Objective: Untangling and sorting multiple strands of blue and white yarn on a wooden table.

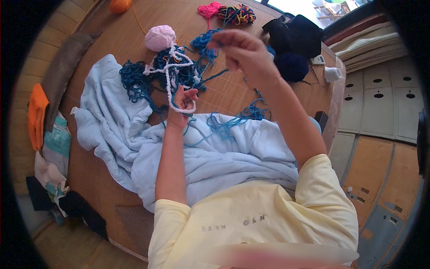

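My left hand is palm up with half-curled fingers, just below a tangle of dark teal yarn. A fuzzy whitish-pink strand runs down from the tangle and loops across my wrist with a thin teal strand. Whether my left fingers grip any yarn is unclear. Above the tabletop, my right hand is raised, fingers bent and fingertips blurred in front of blue yarn; I cannot tell if it pinches a strand. A pale pink yarn ball lies above the tangle, and loose teal yarn sits left of it.
A light blue quilt covers my lap and part of the wooden tabletop. Loose teal strands lie on it. Farther off are an orange ball, pink yarn, multicoloured yarn, a black bag and a navy ball.
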A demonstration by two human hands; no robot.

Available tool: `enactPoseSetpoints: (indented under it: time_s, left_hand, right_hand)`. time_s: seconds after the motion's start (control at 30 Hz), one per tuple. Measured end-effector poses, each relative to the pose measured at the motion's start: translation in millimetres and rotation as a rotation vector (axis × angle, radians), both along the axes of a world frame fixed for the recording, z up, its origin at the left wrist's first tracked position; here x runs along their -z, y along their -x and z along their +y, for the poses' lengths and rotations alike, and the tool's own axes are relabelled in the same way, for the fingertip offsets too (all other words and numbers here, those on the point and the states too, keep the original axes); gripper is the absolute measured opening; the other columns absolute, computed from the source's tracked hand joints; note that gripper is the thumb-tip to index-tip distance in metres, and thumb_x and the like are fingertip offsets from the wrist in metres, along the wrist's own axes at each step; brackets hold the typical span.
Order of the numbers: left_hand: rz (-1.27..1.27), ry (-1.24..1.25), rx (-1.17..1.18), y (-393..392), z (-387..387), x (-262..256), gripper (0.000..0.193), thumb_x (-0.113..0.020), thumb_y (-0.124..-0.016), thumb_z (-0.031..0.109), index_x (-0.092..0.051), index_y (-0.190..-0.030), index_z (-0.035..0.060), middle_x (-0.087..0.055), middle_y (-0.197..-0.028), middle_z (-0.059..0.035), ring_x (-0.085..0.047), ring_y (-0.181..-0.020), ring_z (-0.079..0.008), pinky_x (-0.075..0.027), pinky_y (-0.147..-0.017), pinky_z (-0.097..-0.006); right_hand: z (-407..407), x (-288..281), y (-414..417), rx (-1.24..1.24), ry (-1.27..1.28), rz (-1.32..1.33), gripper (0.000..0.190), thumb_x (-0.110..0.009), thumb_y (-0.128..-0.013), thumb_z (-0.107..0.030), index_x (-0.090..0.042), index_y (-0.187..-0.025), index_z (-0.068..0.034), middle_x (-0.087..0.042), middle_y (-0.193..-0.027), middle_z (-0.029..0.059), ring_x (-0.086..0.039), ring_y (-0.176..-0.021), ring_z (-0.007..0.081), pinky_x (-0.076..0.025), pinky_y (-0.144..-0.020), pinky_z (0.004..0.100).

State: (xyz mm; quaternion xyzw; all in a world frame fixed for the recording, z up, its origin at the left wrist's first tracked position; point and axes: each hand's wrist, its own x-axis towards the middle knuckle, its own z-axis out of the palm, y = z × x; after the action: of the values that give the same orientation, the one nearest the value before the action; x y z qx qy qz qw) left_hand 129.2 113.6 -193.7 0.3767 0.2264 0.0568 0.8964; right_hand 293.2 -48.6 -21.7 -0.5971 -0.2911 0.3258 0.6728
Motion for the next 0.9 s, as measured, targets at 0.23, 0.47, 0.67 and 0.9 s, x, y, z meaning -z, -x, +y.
enactPoseSetpoints:
  time_s: [0.23,0.47,0.67,0.9]
  left_hand:
    - [0.109,0.022,-0.016,0,-2,0,0.061,-0.055,-0.087,0.056,-0.065,-0.104,-0.0019,-0.065,-0.078,-0.0057,-0.039,-0.043,-0.0035,-0.027,-0.039,-0.0159]
    - [0.024,0.06,0.013,8,7,2,0.071,-0.049,-0.086,0.063,-0.059,-0.114,-0.0017,-0.066,-0.082,-0.0046,-0.04,-0.043,-0.0021,-0.028,-0.038,-0.014]
    - [-0.012,0.045,0.058,5,3,-7,0.078,-0.044,-0.086,0.067,-0.056,-0.12,-0.0022,-0.066,-0.087,-0.0061,-0.043,-0.044,-0.0033,-0.032,-0.038,-0.0153]
    - [0.034,-0.037,0.114,3,3,-10,0.071,-0.046,-0.088,0.063,-0.057,-0.118,-0.0011,-0.066,-0.089,-0.006,-0.041,-0.044,-0.0038,-0.029,-0.036,-0.0156]
  right_hand:
    - [-20,-46,-29,0.11,-0.263,-0.158,0.031,-0.054,-0.091,-0.005,-0.059,-0.122,-0.007,-0.064,-0.113,0.0066,-0.06,-0.068,0.0108,-0.047,-0.057,0.0214]
    - [-31,-112,-32,0.19,0.077,-0.423,0.031,-0.054,-0.087,0.002,-0.057,-0.118,0.001,-0.062,-0.086,0.0041,-0.057,-0.062,0.0082,-0.049,-0.054,0.0195]
    - [-36,-110,-46,0.13,-0.014,-0.213,0.034,-0.056,-0.087,0.0,-0.054,-0.121,0.003,-0.063,-0.095,0.0069,-0.061,-0.067,0.0113,-0.051,-0.056,0.0198]
    - [-3,-139,-23,-0.029,-0.154,-0.429,0.036,-0.056,-0.088,-0.001,-0.052,-0.123,0.003,-0.061,-0.11,0.0108,-0.063,-0.079,0.0122,-0.052,-0.063,0.0213]
